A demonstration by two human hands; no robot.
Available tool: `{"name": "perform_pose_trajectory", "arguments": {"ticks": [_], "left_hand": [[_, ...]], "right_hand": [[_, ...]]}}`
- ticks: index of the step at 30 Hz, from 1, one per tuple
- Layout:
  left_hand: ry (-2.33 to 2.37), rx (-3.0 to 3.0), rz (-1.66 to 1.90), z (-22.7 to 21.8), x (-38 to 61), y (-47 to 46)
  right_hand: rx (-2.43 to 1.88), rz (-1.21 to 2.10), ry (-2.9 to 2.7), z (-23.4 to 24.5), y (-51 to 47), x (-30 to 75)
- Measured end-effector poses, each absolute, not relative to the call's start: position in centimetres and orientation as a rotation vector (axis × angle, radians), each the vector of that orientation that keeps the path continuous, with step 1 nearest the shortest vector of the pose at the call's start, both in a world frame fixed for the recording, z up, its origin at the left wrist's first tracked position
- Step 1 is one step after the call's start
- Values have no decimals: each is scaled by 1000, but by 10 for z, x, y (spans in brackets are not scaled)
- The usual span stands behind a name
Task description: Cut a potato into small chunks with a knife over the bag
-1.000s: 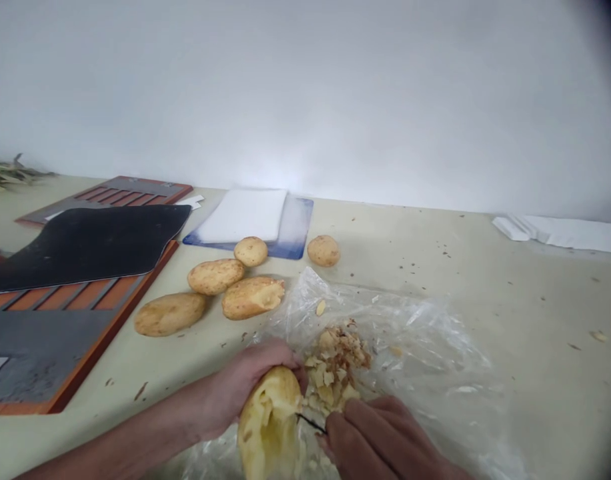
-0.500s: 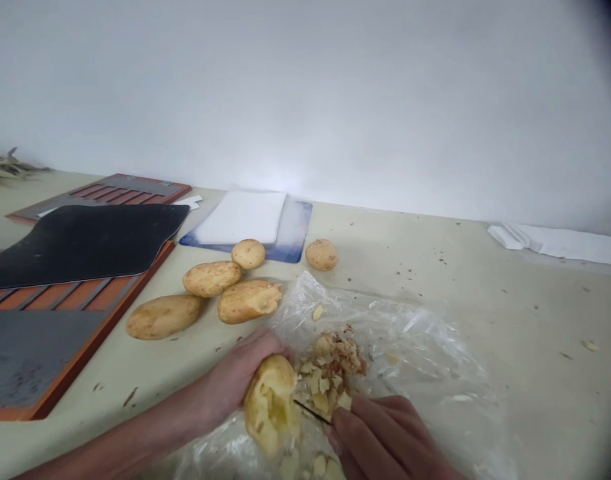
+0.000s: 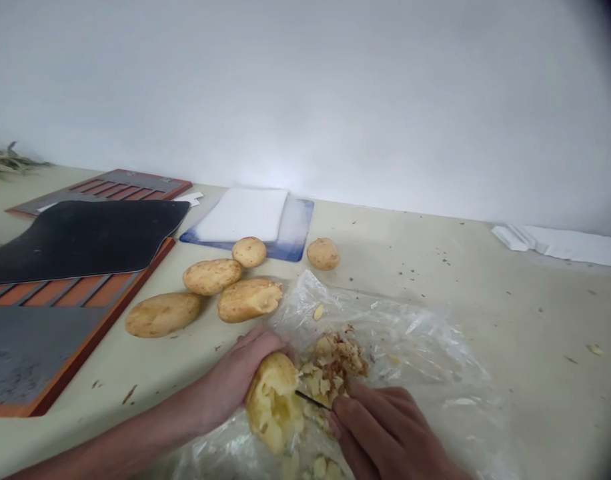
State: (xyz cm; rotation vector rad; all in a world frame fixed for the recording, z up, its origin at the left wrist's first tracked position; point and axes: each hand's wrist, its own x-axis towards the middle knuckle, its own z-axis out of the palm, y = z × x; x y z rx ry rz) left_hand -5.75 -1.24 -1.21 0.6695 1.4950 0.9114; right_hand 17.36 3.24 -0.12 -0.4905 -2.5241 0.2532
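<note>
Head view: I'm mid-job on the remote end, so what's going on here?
The left hand grips a hollowed potato above a clear plastic sheet. The right hand holds a thin dark tool, its tip at the hollow's edge. A heap of scraps sits on the sheet. Five other potatoes lie on the table, one with a gouged end.

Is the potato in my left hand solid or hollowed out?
Partly hollowed: the potato shows a rough cavity facing the camera.

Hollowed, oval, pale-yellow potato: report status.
Left hand grips the potato. Right hand holds thin dark tool, tip near potato's edge. Pale-and-brown scraps heaped close by on clear crinkled plastic sheet.
</note>
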Motion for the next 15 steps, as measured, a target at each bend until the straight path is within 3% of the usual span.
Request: {"name": "perform_pose_trajectory", "arguments": {"ticks": [8, 15], "left_hand": [[1494, 601, 954, -9, -54, -6], [1433, 468, 977, -6, -52, -4]], "right_hand": [[-690, 493, -2570, -1, 68, 191], [-578, 478, -2462, 4, 84, 198]]}}
